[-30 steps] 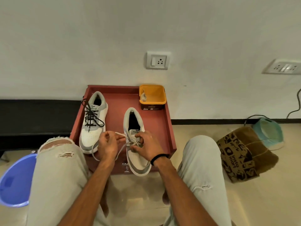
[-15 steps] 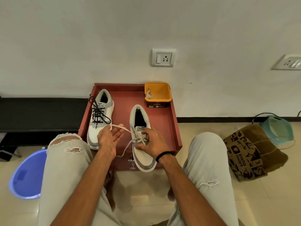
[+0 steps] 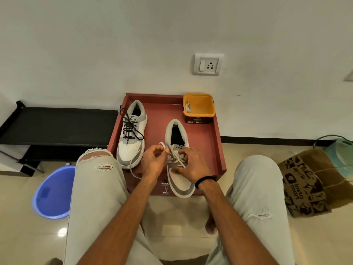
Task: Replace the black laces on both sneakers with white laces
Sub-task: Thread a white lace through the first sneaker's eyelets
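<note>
**A:** Head view, centre frame. What are the hands on?

**B:** I see both on the right sneaker (image 3: 178, 161), low centre, toe hanging over the near edge of the red tray (image 3: 214, 146). My left hand (image 3: 153, 162) has its fingers curled, pinching the white lace (image 3: 178, 161) at the sneaker's left side. A loop of that lace sticks up just above the fingers.

**A:** And the right hand?

**B:** Right hand (image 3: 193, 167) sits on the sneaker's right side, fingers bent, thumb across the vamp. It looks to grip the shoe and the lace crossing there; I cannot tell exactly which strand it pinches. A black band (image 3: 205, 180) is on that wrist.

**A:** White lace, how far along?

**B:** Crossed over the lower eyelets only. The upper eyelets near the tongue are partly hidden by fingers. One loose end trails left and down, past the tray's near edge, below the other shoe.

**A:** The other shoe?

**B:** Left sneaker (image 3: 131, 134), centre left of the tray, black lace (image 3: 129, 127) threaded, ends loose. Apart from both hands.

**A:** Anything else?

**B:** Yellow tub (image 3: 202, 113) at the tray's upper right corner, a small white bundle inside; too small to name. Blue basin (image 3: 53, 192) lower left, paper bag (image 3: 303, 186) far right, socket (image 3: 207, 64) on the wall above.
</note>
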`<state>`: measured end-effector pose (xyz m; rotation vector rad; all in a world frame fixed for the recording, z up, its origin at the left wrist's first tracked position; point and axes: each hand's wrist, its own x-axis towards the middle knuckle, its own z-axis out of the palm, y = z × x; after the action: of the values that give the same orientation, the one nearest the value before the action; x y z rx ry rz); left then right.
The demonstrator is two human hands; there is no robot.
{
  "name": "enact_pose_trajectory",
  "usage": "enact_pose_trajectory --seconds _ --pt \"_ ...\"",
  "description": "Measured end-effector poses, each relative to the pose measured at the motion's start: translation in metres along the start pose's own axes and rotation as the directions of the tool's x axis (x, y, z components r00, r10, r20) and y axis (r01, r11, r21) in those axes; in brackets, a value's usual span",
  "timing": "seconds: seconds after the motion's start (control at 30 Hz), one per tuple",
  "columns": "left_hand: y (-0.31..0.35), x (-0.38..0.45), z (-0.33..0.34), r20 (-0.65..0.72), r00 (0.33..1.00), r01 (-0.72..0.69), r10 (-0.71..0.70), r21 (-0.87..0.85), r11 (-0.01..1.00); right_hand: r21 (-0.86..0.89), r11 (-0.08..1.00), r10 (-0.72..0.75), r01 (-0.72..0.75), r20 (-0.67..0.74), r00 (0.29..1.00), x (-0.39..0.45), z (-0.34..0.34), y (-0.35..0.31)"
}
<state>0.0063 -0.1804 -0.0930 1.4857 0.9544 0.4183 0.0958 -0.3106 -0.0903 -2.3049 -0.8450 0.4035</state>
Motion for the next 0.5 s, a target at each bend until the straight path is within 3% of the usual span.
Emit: enact_pose_trajectory --seconds 0.1,0.23,0.37,0.5 --pt "0.003 0.008 -0.003 -0.142 0.990 -0.036 0.024 -0.077 0.996 0.006 1.000 0.003 -0.003 -0.002 1.000 0.001 0.000 0.000" --pt "0.010 0.012 -0.011 -0.209 0.969 0.044 -0.130 -0.375 0.926 -0.004 1.000 0.008 -0.008 0.000 1.000 0.001 0.000 0.002" --pt "0.009 0.004 -0.003 -0.036 0.987 0.138 -0.154 -0.278 0.951 -0.012 1.000 0.011 -0.011 -0.011 1.000 0.002 0.001 0.002" --pt "0.001 0.000 0.007 0.078 0.993 0.096 -0.084 -0.175 0.980 -0.010 1.000 0.003 -0.003 -0.015 1.000 0.002 0.000 0.003"
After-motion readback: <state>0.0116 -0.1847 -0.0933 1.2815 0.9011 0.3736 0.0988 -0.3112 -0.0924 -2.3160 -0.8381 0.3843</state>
